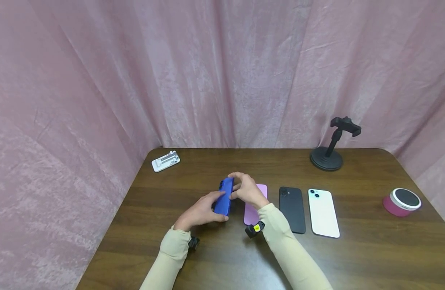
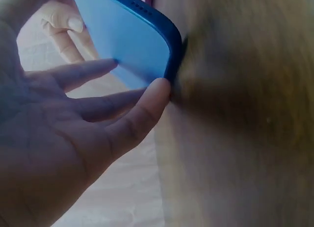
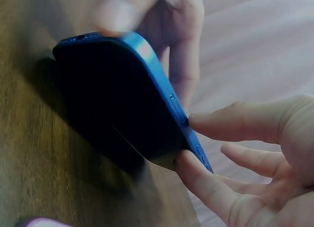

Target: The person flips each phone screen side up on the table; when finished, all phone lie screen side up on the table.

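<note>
Blue phone [image 1: 224,197], tilted, held in 2 hands over the middle of a brown table [image 1: 135,241]. Just to its right lies a purple phone [image 1: 250,213], partly covered by the right hand [image 1: 248,191]; next, toward the right edge, are a black phone [image 1: 292,210] and a white phone [image 1: 324,213]. A white gadget [image 1: 166,161] lies near the far left corner, a black stand [image 1: 333,145] near the far edge on the right, a pink jar [image 1: 403,201] near the right edge. The blue phone sits between the hands: the left hand [image 1: 202,209], partly spread, grips its lower corner and back; the right pinches its side between thumb and finger.
</note>
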`<state>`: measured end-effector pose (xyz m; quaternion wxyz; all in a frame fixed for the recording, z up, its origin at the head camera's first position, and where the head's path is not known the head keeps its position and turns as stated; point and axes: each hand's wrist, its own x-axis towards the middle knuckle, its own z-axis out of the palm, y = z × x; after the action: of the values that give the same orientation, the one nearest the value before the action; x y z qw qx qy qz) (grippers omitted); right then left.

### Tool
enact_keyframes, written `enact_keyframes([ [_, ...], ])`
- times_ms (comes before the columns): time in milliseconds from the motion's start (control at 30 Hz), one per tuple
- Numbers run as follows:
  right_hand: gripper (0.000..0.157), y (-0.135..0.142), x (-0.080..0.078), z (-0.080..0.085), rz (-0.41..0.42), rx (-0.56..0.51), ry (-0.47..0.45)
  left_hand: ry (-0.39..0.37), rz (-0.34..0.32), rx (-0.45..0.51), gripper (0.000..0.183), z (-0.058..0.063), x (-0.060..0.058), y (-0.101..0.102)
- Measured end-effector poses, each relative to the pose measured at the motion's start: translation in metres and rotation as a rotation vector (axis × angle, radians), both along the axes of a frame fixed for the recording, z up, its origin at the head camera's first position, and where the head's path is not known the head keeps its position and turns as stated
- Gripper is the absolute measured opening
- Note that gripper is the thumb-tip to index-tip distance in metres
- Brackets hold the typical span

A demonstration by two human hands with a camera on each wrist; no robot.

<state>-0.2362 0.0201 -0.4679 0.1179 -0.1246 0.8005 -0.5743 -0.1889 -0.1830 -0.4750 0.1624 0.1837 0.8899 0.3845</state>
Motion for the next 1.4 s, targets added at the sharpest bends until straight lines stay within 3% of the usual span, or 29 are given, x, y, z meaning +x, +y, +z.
enact_keyframes([
  [300,0.081,-0.006,0.003,0.001,0.002,-0.089,0.045,0.003,0.049,0.081,0.081,-0.002,-0.003,0.001],
  [533,0.091,-0.009,0.006,0.004,0.012,-0.161,0.009,-0.026,0.044,0.187,0.076,-0.004,-0.005,-0.005],
  [633,0.090,-0.013,0.005,-0.001,0.006,-0.180,0.024,-0.054,0.043,0.242,0.074,-0.004,-0.007,-0.006],
  [867,0.084,-0.020,0.004,-0.006,0.016,-0.165,0.083,-0.216,0.050,0.401,0.075,0.001,-0.010,-0.010],
  [1100,0.076,-0.024,0.005,-0.020,0.103,-0.126,0.124,-0.280,0.039,0.445,0.074,0.001,-0.011,-0.019],
  [1200,0.072,-0.027,0.007,-0.025,0.136,-0.138,0.102,-0.288,0.051,0.455,0.075,0.002,-0.010,-0.021],
  [1400,0.072,-0.029,0.007,-0.031,0.124,-0.176,0.037,-0.308,0.045,0.454,0.079,0.006,-0.009,-0.022],
])
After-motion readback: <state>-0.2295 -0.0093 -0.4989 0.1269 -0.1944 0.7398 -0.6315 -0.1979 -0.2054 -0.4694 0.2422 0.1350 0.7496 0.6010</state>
